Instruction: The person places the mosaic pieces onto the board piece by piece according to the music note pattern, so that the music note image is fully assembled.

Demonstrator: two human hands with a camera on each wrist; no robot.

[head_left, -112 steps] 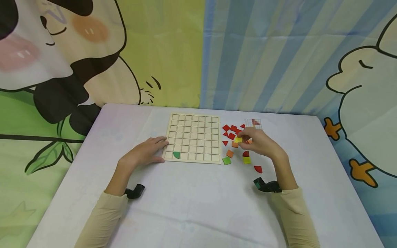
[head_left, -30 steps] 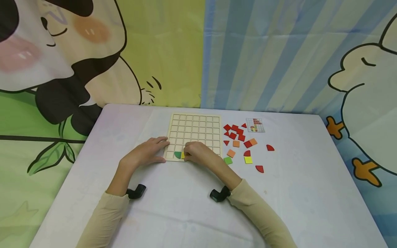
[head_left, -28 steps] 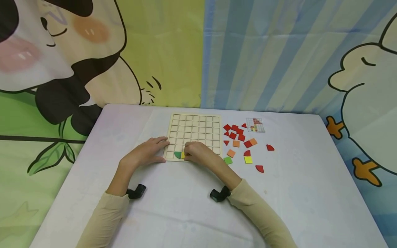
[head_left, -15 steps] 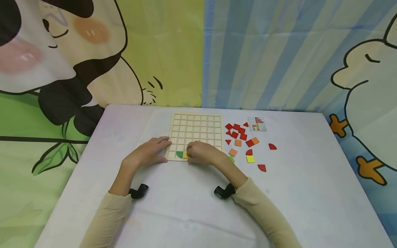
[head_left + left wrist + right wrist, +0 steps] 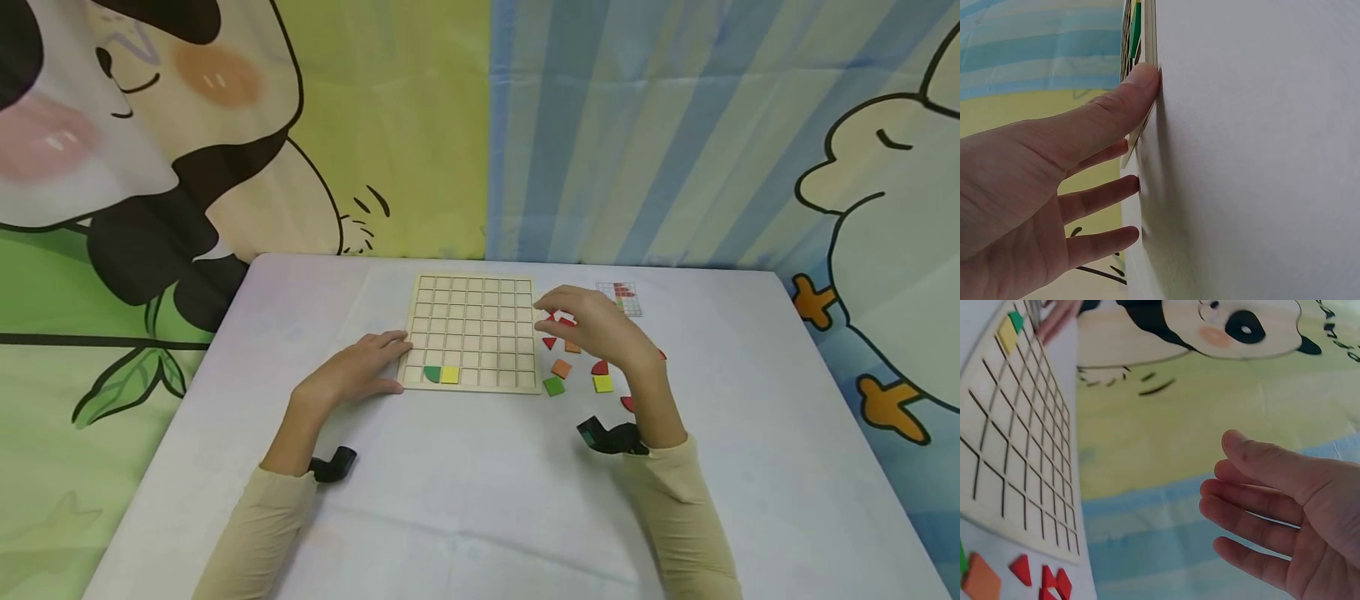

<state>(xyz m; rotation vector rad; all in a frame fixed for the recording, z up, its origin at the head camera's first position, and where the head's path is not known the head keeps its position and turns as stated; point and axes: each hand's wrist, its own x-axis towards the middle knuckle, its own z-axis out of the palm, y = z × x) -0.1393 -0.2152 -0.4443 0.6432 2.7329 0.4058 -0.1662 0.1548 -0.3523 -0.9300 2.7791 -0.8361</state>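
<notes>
Head view, left hand (image 5: pixel 351 367), touching gridded board (image 5: pixel 474 326)

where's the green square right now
In the head view, the green square lies on the table, just right of the near right corner of the grid board, with an orange square next to its far side.

Room over board (image 5: pixel 472 329) & in front; L hand (image 5: pixel 348 368) blocks L edge, R hand (image 5: pixel 600 323) above pcs (image 5: pixel 561 368).
</notes>
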